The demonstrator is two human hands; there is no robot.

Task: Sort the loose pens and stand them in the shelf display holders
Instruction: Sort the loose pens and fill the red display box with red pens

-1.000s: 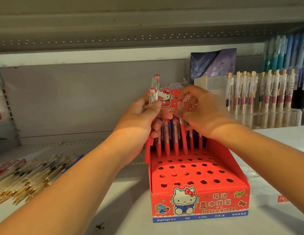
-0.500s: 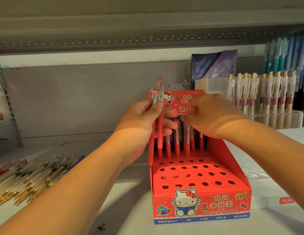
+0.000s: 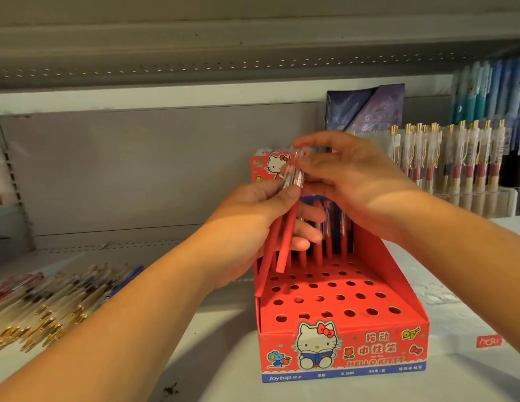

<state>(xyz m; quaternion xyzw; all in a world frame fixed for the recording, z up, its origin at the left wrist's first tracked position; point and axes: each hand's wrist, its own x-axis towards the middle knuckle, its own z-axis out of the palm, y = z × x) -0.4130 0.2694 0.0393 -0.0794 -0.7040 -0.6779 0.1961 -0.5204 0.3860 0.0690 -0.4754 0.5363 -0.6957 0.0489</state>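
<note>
A red Hello Kitty display box with rows of holes stands on the shelf in front of me. Several red pens stand upright in its back row. My left hand grips two red pens, tilted, above the box's left rear corner. My right hand is above the back row, its fingertips pinching the clear top of one of the held pens. Most holes in the box are empty.
A pile of loose pens, clear with gold clips plus some red and blue ones, lies on the shelf at the left. A clear holder of gold-topped pens stands at the back right. A shelf overhang runs close above.
My right hand has risen from the back-row pens to the tops of the pens in my left hand. The left hand's pens have tilted and shifted slightly right.
</note>
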